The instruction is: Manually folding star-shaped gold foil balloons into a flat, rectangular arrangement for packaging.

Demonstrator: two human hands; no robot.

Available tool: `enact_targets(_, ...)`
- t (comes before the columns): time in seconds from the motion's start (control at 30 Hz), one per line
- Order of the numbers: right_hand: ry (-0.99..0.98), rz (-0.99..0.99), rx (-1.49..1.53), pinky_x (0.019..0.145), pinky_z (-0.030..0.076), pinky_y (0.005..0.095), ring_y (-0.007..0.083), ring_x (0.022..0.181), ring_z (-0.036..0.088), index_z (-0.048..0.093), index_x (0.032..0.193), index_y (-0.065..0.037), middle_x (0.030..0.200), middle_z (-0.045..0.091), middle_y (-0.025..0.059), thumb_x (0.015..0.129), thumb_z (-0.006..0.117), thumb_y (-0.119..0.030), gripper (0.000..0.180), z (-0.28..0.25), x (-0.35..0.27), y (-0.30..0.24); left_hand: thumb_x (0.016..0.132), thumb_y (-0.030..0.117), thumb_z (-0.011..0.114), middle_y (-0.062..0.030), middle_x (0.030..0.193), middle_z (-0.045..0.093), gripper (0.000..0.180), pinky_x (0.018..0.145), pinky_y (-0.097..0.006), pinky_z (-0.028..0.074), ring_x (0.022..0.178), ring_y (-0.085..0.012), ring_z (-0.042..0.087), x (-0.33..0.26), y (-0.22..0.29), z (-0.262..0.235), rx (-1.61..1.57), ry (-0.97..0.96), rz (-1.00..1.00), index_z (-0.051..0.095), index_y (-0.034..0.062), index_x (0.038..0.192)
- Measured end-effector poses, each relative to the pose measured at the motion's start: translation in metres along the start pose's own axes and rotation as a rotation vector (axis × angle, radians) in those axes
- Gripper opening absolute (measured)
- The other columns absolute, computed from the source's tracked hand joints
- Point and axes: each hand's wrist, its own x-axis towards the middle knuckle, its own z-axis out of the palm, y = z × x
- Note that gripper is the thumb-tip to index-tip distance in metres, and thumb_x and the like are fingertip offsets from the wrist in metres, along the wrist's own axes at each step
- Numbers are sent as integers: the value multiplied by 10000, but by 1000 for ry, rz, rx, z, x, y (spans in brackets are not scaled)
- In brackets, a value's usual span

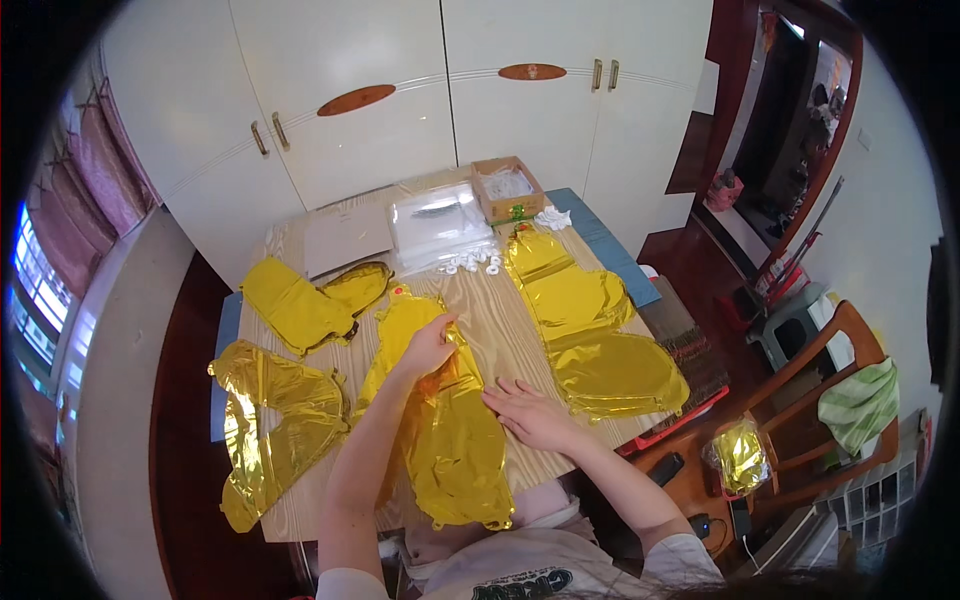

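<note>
A flat gold foil balloon (452, 440) lies lengthwise on the wooden table (500, 320) in front of me. My left hand (430, 345) pinches its upper part near an orange patch. My right hand (530, 412) lies flat, fingers spread, pressing the balloon's right edge. More gold foil balloons lie around: one pile at the left front (268, 425), one at the far left (300, 300), and a long pile at the right (590, 330).
At the table's far end sit a clear plastic bag stack (437, 225), a small cardboard box (507, 187), a flat cardboard sheet (345, 238) and several small white rings (472, 262). White wardrobe doors (400, 90) stand behind. A wooden chair (820, 400) with green cloth is at right.
</note>
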Motion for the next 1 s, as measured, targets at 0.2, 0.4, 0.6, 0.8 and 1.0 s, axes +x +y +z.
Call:
enact_targets(0.2,-1,-19,-52,1156,243,438,274,1414,313,416,1430,-120,1484,417,72,993,447,-291,470,2,-1,0,791,70,666,-10,751,514,564,634,-264,452,677,-115,500,-3,7,-1,-3,-20,-23,524,104,1336)
enact_targets(0.4,0,-30,-88,1154,243,444,268,1415,311,411,1432,-119,1489,410,66,998,429,-324,480,0,-1,-4,780,86,612,-98,728,578,549,615,-320,470,643,-188,555,-2,4,-1,10,-16,4,522,86,1322)
enact_targets(0.6,24,-12,-42,1156,238,444,257,1417,309,382,1448,-117,1489,411,61,1001,421,-322,493,1,-2,-4,766,100,617,-109,751,597,549,634,-336,483,664,-207,577,-1,5,-2,27,-30,18,531,88,1308)
enact_targets(0.8,-18,-11,-100,1153,241,442,260,1417,309,396,1439,-111,1486,417,60,997,433,-319,489,0,-1,-5,760,105,625,-115,775,605,522,655,-341,489,683,-220,583,1,11,-6,55,-55,9,549,83,1276)
enact_targets(1.0,8,-31,-102,1152,241,444,268,1415,308,425,1424,-120,1477,428,58,995,437,-333,479,-1,0,-7,751,95,634,-139,867,602,504,702,-346,491,752,-235,592,3,3,-7,-4,-62,-1,558,50,1247)
